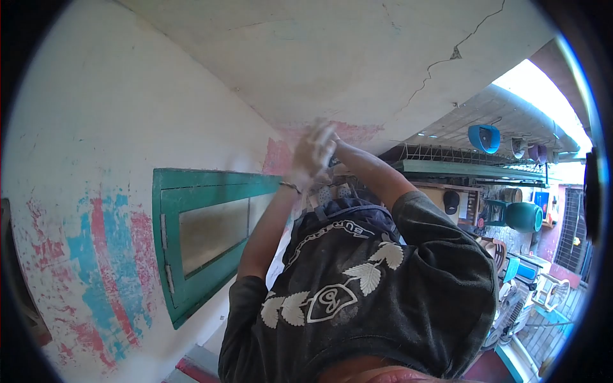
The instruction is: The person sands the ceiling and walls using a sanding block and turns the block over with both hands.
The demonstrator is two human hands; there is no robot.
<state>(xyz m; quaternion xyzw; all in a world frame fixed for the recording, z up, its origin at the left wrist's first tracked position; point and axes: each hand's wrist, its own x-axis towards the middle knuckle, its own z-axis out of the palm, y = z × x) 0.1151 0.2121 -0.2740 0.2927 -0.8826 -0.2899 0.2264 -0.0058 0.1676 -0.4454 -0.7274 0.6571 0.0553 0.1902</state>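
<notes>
My left hand (305, 165), with a thin band at its wrist, is raised in front of me and blurred by motion. Against it is my right hand (328, 142), reaching in from the right. Both look closed and pale with dust; whatever they grip is hidden. They are close to a patch of worn pink paint (361, 132) on the off-white wall (319, 70), near the corner where two wall surfaces meet. More pink paint (276, 157) shows just left of the hands.
A green-framed window (167, 242) is left of my arm. Blue and pink paint remnants (105, 268) mark the left wall. A jagged crack (455, 53) runs across the upper wall. At right are a green plastic chair (523, 217), a hanging blue container (484, 138) and stacked household goods.
</notes>
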